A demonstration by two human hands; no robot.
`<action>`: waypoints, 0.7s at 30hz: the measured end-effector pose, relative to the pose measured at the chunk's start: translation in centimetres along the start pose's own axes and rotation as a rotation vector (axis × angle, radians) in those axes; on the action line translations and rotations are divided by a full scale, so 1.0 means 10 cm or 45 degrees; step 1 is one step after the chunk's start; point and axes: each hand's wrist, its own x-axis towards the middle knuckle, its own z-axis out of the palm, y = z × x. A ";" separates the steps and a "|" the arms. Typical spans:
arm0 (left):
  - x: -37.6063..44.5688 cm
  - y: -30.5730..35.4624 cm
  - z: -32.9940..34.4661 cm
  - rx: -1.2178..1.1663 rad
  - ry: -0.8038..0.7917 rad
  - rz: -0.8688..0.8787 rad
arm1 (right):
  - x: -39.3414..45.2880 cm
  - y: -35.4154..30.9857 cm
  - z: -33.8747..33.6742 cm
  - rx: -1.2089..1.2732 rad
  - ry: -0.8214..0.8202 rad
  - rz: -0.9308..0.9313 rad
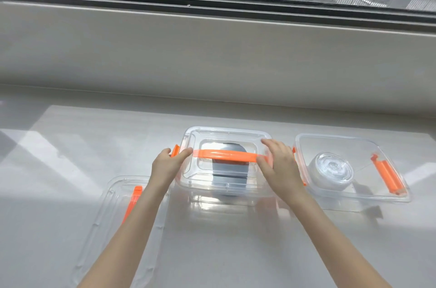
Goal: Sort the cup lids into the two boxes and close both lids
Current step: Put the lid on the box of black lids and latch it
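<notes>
Step in hand: closing the first box. Middle box (224, 184), clear plastic, has its lid (226, 139) seated on top, orange carry handle (226, 155) lying flat across it. Dark grey cup lids (230, 169) visible inside through the plastic.

Left hand (168, 165) presses on the lid's left edge, fingers flat, thumb by the orange side latch (175, 150). Right hand (279, 164) lies spread on the right edge. Neither hand clasps anything; both bear down open-palmed.

Right box (349, 169) stands uncovered, a stack of clear cup lids (331, 171) in it. A second clear lid (122, 217) lies on the counter (59, 158), front left, partly under the left forearm.

Judgement: next, snap both side latches up, then fetch the loose lid across to the right box.
</notes>
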 end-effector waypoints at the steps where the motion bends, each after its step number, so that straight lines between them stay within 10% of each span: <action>1: 0.00 -0.02 -0.01 -0.023 -0.017 -0.033 | 0.02 0.06 0.00 -0.017 -0.012 0.126; 21: -0.21 0.13 0.03 0.742 0.393 0.735 | -0.03 0.11 0.12 0.194 -0.003 0.315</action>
